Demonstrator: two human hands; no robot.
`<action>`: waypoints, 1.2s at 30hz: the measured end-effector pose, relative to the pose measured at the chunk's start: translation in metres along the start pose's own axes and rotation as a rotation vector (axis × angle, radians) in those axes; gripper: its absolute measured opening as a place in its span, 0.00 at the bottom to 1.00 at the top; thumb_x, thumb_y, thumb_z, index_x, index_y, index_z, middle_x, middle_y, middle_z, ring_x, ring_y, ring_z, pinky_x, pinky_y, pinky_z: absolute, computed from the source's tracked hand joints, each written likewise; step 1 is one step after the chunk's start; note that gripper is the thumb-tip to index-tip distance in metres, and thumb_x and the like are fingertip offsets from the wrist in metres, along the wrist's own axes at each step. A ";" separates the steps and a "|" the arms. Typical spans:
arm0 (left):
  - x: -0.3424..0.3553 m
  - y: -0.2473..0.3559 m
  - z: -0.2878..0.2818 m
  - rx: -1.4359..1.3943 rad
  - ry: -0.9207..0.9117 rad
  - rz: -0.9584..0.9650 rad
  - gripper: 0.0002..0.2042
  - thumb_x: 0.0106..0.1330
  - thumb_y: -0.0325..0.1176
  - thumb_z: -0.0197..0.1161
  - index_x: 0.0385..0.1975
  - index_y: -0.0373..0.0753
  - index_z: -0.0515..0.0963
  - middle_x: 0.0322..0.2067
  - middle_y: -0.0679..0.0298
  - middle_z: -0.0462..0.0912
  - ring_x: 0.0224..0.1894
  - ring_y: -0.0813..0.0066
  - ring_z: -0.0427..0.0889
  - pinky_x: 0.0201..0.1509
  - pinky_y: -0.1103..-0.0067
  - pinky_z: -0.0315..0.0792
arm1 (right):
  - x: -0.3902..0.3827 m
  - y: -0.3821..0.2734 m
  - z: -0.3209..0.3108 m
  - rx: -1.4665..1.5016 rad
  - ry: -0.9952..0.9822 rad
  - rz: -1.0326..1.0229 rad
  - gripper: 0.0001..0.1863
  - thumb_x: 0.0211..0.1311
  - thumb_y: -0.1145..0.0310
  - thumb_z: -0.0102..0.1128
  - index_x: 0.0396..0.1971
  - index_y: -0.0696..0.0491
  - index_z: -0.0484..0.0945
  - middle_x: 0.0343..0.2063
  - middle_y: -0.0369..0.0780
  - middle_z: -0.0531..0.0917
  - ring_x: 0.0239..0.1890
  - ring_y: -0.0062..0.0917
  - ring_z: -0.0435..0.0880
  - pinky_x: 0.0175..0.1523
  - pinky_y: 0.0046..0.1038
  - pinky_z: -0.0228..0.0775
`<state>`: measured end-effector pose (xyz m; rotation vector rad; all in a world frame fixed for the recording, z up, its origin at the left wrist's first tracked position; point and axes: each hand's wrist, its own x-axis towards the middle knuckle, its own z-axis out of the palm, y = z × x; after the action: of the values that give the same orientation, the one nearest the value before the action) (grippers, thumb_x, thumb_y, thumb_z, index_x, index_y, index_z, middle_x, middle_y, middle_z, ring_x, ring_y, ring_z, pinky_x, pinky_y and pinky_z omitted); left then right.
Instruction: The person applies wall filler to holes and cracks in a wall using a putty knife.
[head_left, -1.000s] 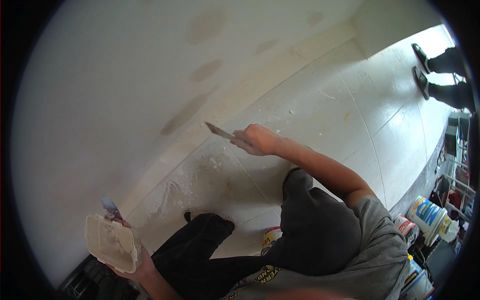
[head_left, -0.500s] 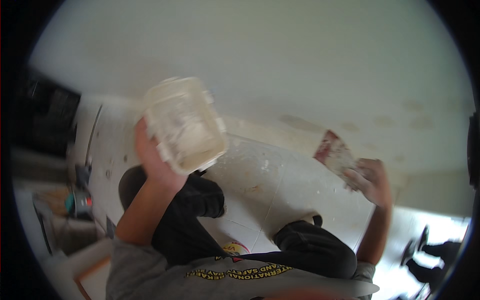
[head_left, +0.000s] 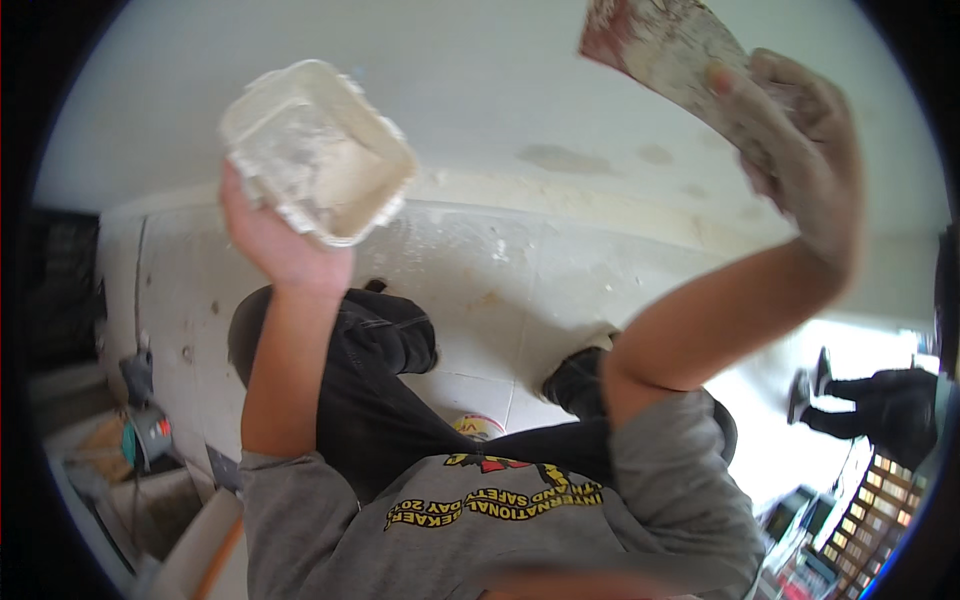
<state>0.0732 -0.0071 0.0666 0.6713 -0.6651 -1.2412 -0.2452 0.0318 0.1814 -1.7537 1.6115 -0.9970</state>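
Right hand (head_left: 800,150) rose with putty knife (head_left: 665,50) (arm bent).

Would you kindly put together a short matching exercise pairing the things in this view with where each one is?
Things:
1. square plaster tub
2. putty knife
3. other person's legs
4. darker patches on the wall

Places:
A. far right, standing on the bright floor
B. raised in the left hand
C. just above the seam where wall meets floor
D. gripped in the right hand, top right

Pairs: 1-B, 2-D, 3-A, 4-C
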 end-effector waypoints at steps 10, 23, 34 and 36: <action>-0.022 0.005 -0.003 0.106 0.124 -0.087 0.29 0.72 0.50 0.40 0.68 0.39 0.62 0.65 0.53 0.67 0.68 0.51 0.66 0.71 0.55 0.60 | -0.092 0.259 0.194 0.780 0.820 0.569 0.15 0.70 0.61 0.58 0.31 0.59 0.78 0.14 0.40 0.79 0.10 0.16 0.71 0.15 0.18 0.54; -0.017 -0.035 -0.003 0.225 0.097 -0.126 0.27 0.73 0.49 0.40 0.67 0.41 0.64 0.64 0.56 0.69 0.67 0.52 0.68 0.69 0.58 0.64 | -0.057 0.311 0.239 0.603 1.077 0.544 0.18 0.76 0.62 0.47 0.55 0.59 0.75 0.24 0.37 0.79 0.16 0.15 0.71 0.20 0.21 0.64; -0.029 -0.018 0.000 0.162 -0.064 -0.440 0.28 0.72 0.51 0.43 0.66 0.40 0.65 0.62 0.57 0.72 0.64 0.54 0.72 0.67 0.60 0.67 | -0.075 0.296 0.225 0.577 1.088 0.624 0.20 0.75 0.63 0.49 0.60 0.56 0.74 0.32 0.46 0.82 0.35 0.26 0.79 0.42 0.30 0.70; -0.022 -0.017 -0.011 0.153 -0.150 -0.456 0.29 0.72 0.52 0.44 0.66 0.40 0.65 0.63 0.58 0.72 0.63 0.55 0.72 0.67 0.61 0.68 | -0.061 0.284 0.220 0.613 1.057 0.696 0.20 0.75 0.63 0.49 0.61 0.54 0.74 0.35 0.47 0.83 0.37 0.29 0.81 0.44 0.32 0.71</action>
<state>0.0666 0.0124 0.0446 0.8958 -0.7615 -1.6853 -0.2298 0.0372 -0.1828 -0.1322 1.9233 -1.8815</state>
